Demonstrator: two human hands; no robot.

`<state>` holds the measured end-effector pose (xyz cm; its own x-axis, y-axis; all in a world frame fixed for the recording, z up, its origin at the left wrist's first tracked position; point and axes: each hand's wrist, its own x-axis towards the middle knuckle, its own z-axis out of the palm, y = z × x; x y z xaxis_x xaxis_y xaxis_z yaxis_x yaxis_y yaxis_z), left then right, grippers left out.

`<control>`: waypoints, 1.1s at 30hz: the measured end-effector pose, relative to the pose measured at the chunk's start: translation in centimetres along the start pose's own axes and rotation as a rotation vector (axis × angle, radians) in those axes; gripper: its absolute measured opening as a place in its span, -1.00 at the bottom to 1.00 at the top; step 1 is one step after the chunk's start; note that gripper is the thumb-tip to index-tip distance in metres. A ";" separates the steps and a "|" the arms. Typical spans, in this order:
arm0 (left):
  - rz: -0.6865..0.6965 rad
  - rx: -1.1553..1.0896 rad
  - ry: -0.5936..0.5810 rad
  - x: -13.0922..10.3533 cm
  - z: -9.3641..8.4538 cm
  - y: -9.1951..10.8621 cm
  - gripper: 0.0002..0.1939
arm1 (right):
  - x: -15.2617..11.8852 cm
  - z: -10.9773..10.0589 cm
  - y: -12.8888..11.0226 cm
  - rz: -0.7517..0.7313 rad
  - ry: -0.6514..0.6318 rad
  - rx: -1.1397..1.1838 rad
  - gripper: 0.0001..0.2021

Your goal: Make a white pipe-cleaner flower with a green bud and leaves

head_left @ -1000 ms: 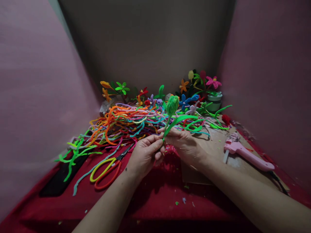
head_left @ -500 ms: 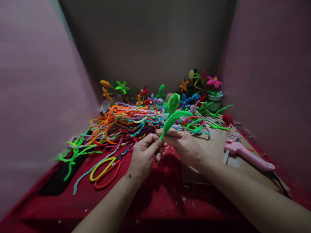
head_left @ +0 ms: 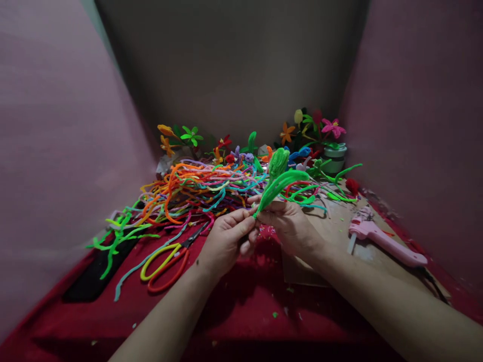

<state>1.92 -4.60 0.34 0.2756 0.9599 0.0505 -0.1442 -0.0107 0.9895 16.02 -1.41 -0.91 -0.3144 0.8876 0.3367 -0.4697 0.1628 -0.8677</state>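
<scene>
A green flower [head_left: 279,162], w/ a bud-like head & long curved leaves, is held upright, tilted a bit to the R, btwn both hands, above the front of the counter [head_left: 241,322]. Its base is pinched by the L hand [head_left: 228,240], w/ thumb & index together on it; the other fingers are curled below. The leaves' lower part is gripped by the R hand [head_left: 294,226], w/ fingers closed around it from the R side. The two hands' fingertips are brought close at the base; whether they touch can't be told.

The counter is covered w/ red cloth. Behind the hands, a big multicolored pile of fuzzy stems [head_left: 204,183] is spread, w/ small made flowers, orange, red, purple & blue, set along its back. Scissors [head_left: 184,244] w/ yellow & red handles are laid L of the L hand, blades slightly apart. Near them a pale blue stem [head_left: 130,270] is stretched, & bright green stems [head_left: 116,239] are piled partly over a black flat item [head_left: 88,281].

On the R, a pink glue gun [head_left: 385,241] is rested on a cardboard sheet [head_left: 309,271]. At back R, a pale green pot [head_left: 335,160] is seen near a pink flower [head_left: 334,128].
</scene>
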 end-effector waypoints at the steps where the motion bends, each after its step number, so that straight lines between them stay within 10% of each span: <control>1: 0.111 0.165 0.099 0.0 0.1 -0.2 -0.84 | 0.0 0.1 0.2 -0.010 0.027 -0.002 -0.88; 6: 0.542 0.799 0.320 -0.2 0.3 -1.2 -0.90 | -0.3 0.5 0.4 -0.063 0.124 -0.113 -0.94; 22: -0.110 -0.268 -0.095 -0.2 -0.8 0.8 -0.89 | 0.0 0.2 -0.6 -0.048 -0.054 -0.017 -0.90; 29: -0.230 -0.369 -0.276 0.1 -1.3 0.4 -0.87 | 0.2 0.0 -1.6 -0.006 -0.128 -0.063 -0.91; 33: -0.112 -0.102 -0.097 0.1 -0.5 0.4 -0.82 | 0.2 0.1 -0.6 -0.008 0.014 -0.022 -0.89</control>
<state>1.41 -4.38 0.65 0.3853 0.9219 -0.0411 -0.2021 0.1277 0.9710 16.18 -1.40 -0.27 -0.2989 0.8921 0.3390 -0.4538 0.1796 -0.8728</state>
